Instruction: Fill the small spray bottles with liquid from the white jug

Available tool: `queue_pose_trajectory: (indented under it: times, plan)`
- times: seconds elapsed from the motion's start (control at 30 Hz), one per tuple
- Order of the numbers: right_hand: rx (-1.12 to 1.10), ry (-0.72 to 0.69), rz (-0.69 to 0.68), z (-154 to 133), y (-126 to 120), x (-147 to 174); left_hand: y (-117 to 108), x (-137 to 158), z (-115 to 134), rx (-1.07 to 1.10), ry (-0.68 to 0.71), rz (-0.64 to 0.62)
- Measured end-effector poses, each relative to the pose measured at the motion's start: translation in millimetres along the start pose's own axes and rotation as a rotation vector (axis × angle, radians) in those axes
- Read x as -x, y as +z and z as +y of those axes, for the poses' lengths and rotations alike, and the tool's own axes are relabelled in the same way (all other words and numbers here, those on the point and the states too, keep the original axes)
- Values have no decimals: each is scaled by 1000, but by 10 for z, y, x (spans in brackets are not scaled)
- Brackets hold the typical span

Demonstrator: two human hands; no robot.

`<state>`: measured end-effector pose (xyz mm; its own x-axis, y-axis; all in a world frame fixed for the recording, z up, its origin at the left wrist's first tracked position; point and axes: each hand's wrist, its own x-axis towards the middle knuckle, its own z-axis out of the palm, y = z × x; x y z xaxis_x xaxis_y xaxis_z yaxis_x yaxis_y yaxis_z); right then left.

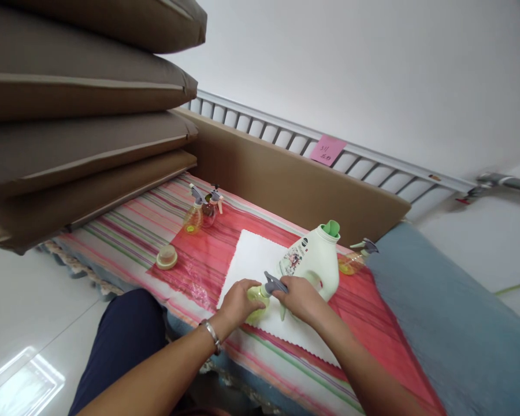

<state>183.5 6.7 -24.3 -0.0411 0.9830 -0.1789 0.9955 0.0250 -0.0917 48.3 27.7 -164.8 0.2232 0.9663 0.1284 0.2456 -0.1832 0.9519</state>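
Observation:
In the head view my left hand (235, 304) is closed around the yellowish clear body of a spray bottle (258, 301) above a white cloth (247, 260). My right hand (298, 294) grips the bottle's grey and pale spray head (274, 283). Whether the head is screwed tight on the neck I cannot tell. Just behind my right hand stands a large pale green detergent jug (314, 254), its mouth uncapped and showing a green spout (330, 228). A pale round cap (167, 257) lies on the red sheet to the left.
Several spray bottles (193, 216) stand at the back left; another spray bottle (353, 261) is right of the jug. Stacked brown cushions (91, 98) rise at the left. A brown board (260, 167) and white railing (281, 136) with a pink note (328, 149) run along the back.

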Motion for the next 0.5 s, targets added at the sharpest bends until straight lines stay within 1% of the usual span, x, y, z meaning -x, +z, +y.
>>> queue_pose_trajectory:
  times: [0.2, 0.4, 0.5]
  plan:
    - [-4, 3, -3, 15, 20, 42, -32, 61, 54, 28, 61, 1]
    - [-11, 10, -14, 5, 35, 42, -25, 20, 302, 22, 164, 35]
    - [-7, 13, -18, -13, 18, 50, 6, -13, 390, 11, 183, 58]
